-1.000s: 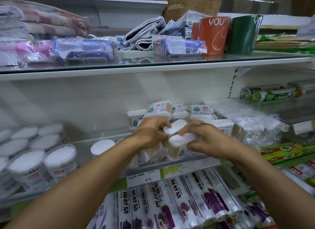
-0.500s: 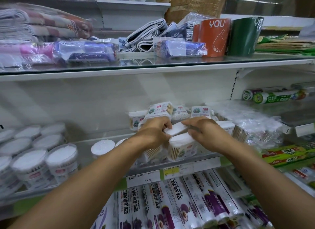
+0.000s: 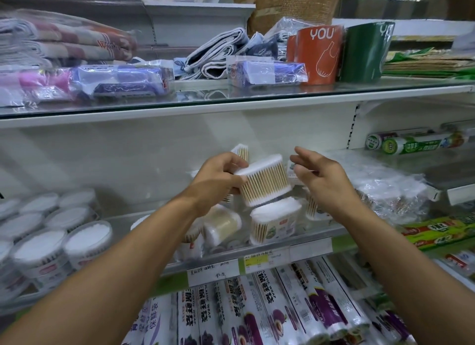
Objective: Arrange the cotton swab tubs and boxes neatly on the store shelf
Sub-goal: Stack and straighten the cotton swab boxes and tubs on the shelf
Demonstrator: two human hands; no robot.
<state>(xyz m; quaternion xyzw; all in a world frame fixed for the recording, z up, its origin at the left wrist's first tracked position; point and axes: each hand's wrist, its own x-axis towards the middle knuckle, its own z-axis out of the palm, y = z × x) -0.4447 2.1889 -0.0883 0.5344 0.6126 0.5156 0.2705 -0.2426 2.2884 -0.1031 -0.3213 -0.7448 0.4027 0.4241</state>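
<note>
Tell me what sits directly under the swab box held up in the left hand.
Under the lifted swab box in the left hand, another swab box stands on the shelf, a round tub tipped beside it. The arm hides what lies further left.

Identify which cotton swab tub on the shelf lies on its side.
The round tub just below the left hand lies tipped over; the oval tub beside it stands upright.

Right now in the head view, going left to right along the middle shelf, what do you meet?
Round cotton swab tubs → left hand → lifted cotton swab box → right hand → clear-wrapped packs.
</note>
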